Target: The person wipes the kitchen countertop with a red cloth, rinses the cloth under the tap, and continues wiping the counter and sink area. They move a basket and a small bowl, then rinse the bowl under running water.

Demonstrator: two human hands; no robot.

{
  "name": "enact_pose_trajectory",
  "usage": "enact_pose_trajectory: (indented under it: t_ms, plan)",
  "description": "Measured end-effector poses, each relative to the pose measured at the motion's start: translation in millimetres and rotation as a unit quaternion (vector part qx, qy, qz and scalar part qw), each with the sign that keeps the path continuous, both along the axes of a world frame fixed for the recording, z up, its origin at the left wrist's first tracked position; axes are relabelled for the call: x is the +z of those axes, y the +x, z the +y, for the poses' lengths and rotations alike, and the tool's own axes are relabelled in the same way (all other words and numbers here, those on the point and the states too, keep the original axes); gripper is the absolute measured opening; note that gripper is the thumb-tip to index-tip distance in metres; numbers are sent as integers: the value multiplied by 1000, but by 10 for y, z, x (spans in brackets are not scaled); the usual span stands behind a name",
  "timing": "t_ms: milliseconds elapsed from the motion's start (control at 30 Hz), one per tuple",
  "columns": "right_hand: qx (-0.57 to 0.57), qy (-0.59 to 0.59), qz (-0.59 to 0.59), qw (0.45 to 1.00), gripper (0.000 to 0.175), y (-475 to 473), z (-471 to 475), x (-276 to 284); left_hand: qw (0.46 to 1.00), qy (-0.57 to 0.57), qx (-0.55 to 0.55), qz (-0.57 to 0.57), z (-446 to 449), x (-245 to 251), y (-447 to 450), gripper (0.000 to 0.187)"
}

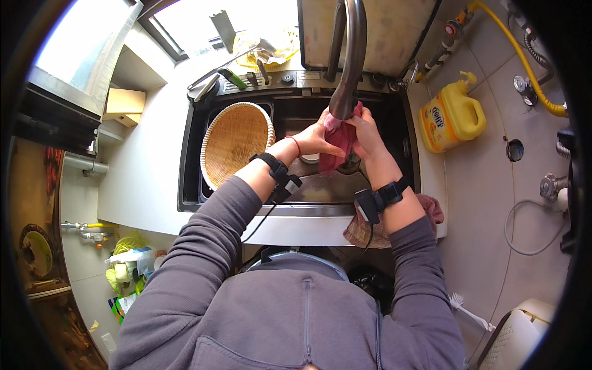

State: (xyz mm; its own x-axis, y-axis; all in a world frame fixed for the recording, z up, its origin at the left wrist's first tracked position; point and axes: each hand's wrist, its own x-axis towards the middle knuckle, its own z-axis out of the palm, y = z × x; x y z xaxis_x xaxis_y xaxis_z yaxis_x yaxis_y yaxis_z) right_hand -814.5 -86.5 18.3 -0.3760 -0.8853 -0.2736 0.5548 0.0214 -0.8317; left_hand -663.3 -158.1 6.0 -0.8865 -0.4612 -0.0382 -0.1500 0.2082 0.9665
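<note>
A wet red cloth (340,141) hangs between my two hands, just under the spout of the dark metal faucet (344,95). My left hand (318,136) grips its left side, thumb stretched across the front. On the other side my right hand (365,132) pinches the cloth near its top. Both hands are over the black sink (330,187). Below the cloth, a white round item (310,158) is partly hidden by my left hand. To the left, an oval woven bamboo basket (238,143) leans in the sink.
A yellow detergent jug (451,118) stands right of the sink by the tiled wall. A brown towel (370,229) drapes over the front counter edge. Behind the sink are a green-handled knife (232,77), a yellow plastic basket (289,44) and an upright board (374,41).
</note>
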Motion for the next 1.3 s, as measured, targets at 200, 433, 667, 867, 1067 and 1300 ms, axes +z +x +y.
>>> enact_pose_trajectory:
  t_ms: [200, 433, 667, 867, 1067, 1300]
  plan:
    - [-5, -94, -153, 984, 29, -45, -46, -134, 984, 104, 115, 91, 211, -294, 16, 113]
    - [173, 4, -17, 985, 34, -120, 98, 117, 946, 284, 75, 140, 129, -356, 31, 86]
    - [209, 13, -45, 977, 28, 0, 133, 263, 974, 214, 72, 6, 74, -257, 71, 40]
    - [235, 72, 238, 940, 19, -204, 3, 205, 907, 413, 63, 50, 94, -306, 144, 43]
    - [193, -36, 749, 633, 51, -349, 174, 133, 843, 530, 91, -22, 6, -264, 289, 47]
    - [193, -178, 850, 456, 71, -271, 154, 228, 841, 535, -21, -75, -19, 4, 240, 52]
